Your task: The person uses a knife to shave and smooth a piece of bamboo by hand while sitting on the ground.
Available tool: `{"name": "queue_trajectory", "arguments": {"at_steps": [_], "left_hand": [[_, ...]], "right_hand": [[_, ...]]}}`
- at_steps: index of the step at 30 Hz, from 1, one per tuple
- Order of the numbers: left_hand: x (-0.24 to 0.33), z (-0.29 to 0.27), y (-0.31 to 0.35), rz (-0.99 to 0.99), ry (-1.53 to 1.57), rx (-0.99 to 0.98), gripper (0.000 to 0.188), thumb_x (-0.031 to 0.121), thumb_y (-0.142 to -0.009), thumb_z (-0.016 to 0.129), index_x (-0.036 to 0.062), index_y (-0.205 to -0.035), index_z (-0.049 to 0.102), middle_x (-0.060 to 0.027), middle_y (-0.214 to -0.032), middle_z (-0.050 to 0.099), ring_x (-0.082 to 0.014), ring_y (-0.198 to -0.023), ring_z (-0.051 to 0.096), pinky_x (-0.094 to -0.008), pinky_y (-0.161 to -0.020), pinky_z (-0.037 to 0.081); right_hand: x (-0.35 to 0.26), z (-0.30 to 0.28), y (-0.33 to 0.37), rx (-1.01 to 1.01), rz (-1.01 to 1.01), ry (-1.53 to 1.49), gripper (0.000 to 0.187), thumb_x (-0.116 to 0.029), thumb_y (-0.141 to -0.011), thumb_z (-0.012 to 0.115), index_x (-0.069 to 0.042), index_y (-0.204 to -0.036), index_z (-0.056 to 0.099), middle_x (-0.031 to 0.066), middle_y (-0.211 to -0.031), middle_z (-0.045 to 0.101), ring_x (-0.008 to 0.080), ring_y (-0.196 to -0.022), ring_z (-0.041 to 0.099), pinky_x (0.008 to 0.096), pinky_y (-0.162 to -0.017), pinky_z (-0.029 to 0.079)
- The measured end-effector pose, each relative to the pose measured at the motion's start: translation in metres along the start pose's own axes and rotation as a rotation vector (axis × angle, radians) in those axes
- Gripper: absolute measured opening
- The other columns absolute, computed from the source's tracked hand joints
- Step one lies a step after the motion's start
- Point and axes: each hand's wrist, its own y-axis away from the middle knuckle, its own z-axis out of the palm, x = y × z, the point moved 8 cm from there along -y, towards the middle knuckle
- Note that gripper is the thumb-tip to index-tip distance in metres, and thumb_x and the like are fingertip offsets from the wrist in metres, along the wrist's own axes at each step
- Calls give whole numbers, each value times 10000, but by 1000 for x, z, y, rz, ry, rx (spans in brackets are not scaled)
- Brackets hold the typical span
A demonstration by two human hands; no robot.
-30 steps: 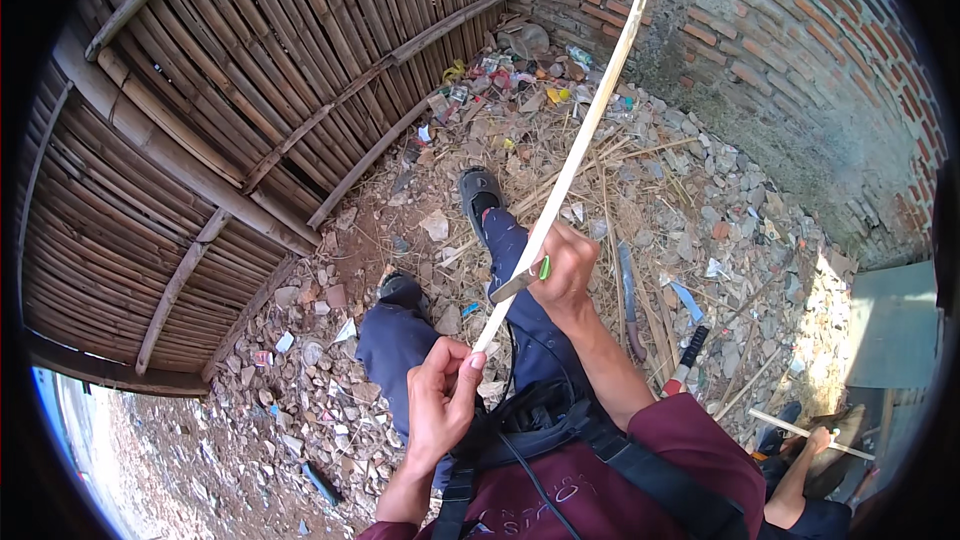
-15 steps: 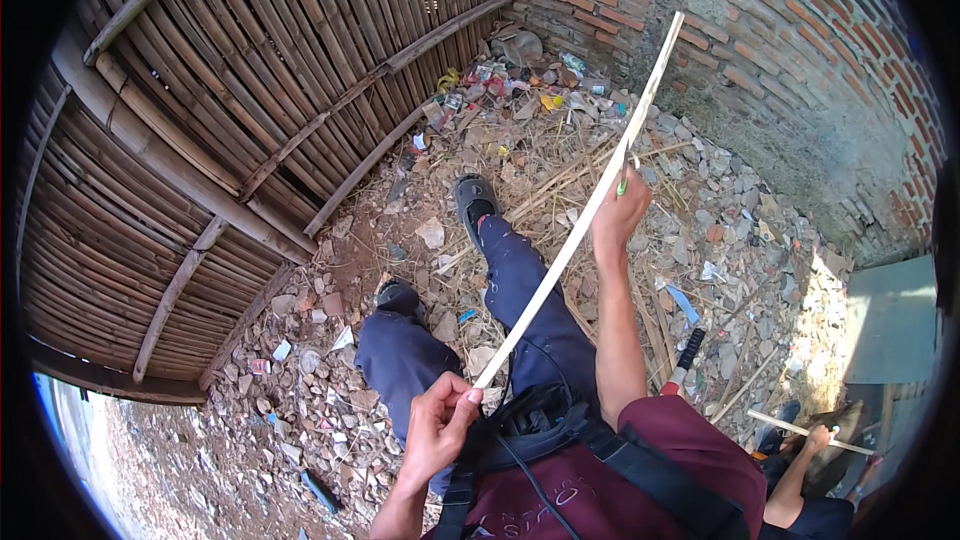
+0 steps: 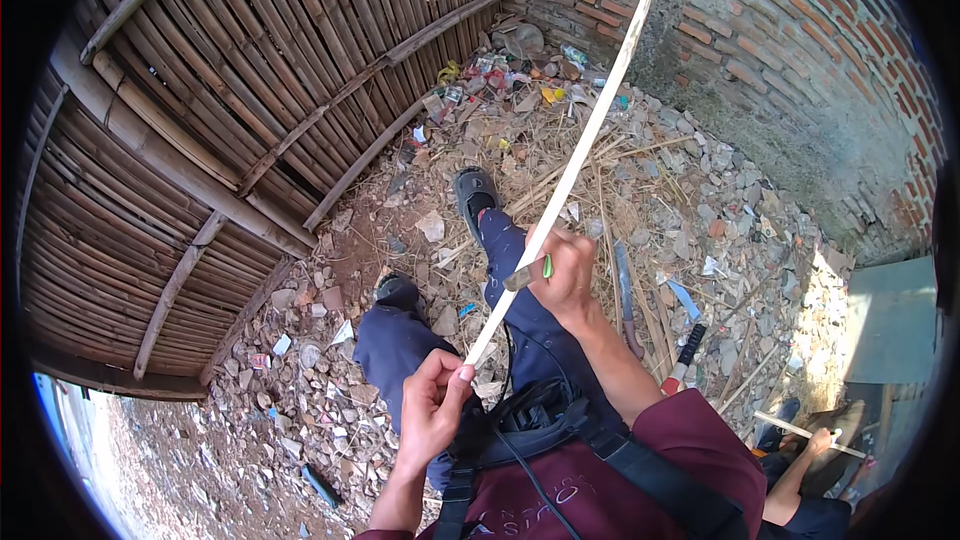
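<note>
A long, pale bamboo strip (image 3: pixel 583 152) slants from my lap up toward the brick wall. My left hand (image 3: pixel 434 400) is closed round its near end, thumb on top. My right hand (image 3: pixel 568 275) is closed on a small knife (image 3: pixel 523 277) a little farther up the strip. The knife's short grey blade lies across the strip; a bit of green shows at the fist, and the rest of the handle is hidden by my fingers.
Rubble and dry bamboo scraps cover the ground. A long blade (image 3: pixel 625 290) and a black-handled tool (image 3: pixel 690 345) lie to my right. A bamboo fence (image 3: pixel 280 70) stands left, a brick wall (image 3: pixel 800 90) at the back. At lower right another person's hand (image 3: pixel 820 442) holds a pale strip.
My right hand has come down along the strip toward my left hand, bringing the knife nearer. The strip's far end has shifted up and slightly left; my left hand keeps its grip.
</note>
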Motion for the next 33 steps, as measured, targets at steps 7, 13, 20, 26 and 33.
{"name": "queue_trajectory", "arguments": {"at_steps": [7,13,20,26,33], "left_hand": [[4,0,4,135,-132,38,151,63,-1067,630,-11,-943,586,7,-654,610,4,-592,458,-220,-514,314],[8,1,8,112,-144,29,166,80,-1054,659,-2,-928,588,12,-628,609,5,-561,443,-222,-507,304],[-15,-6,35,26,-239,-71,187,126,-1080,640,18,-940,579,44,-652,572,11,-574,438,-201,-503,288],[-32,-20,32,-33,-103,53,177,123,-1080,640,29,-947,570,41,-666,577,7,-548,443,-202,-491,290],[-13,-6,19,93,-208,37,189,118,-1085,625,20,-940,554,48,-660,557,14,-567,398,-202,-490,276]], "right_hand": [[-11,-6,-9,27,-6,-32,124,-74,-873,608,5,-781,634,167,-643,601,351,-540,639,401,-510,470],[2,-7,-9,70,-12,31,104,-84,-862,626,0,-817,668,148,-646,611,338,-546,640,409,-503,462],[92,-55,-49,412,232,227,244,-21,-935,555,-4,-699,616,122,-501,541,224,-433,565,412,-456,365],[81,-48,-39,259,247,140,205,-30,-879,523,-21,-693,608,87,-506,538,205,-457,577,382,-456,385],[20,-7,-12,4,37,13,92,-59,-842,617,-4,-776,650,173,-632,625,364,-529,646,426,-496,473]]}}
